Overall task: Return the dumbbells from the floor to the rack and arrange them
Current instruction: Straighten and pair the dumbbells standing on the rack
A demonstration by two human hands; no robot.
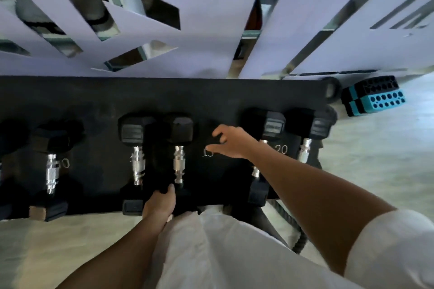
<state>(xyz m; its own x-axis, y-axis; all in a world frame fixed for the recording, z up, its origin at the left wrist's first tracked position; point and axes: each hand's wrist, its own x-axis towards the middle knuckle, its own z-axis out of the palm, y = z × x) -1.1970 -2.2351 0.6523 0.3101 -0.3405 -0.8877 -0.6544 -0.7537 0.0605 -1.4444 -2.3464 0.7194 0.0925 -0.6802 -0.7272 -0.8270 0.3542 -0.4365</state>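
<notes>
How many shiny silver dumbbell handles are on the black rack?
5 clear: chrome handle far left, two middle, two right. Another may be hidden at the left edge of the black metal rack.

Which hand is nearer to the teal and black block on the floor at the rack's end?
Right. The right hand hovers open over the rack, well short of the teal and black block. The left hand is farther, at the rack's near edge by a dumbbell.
</notes>
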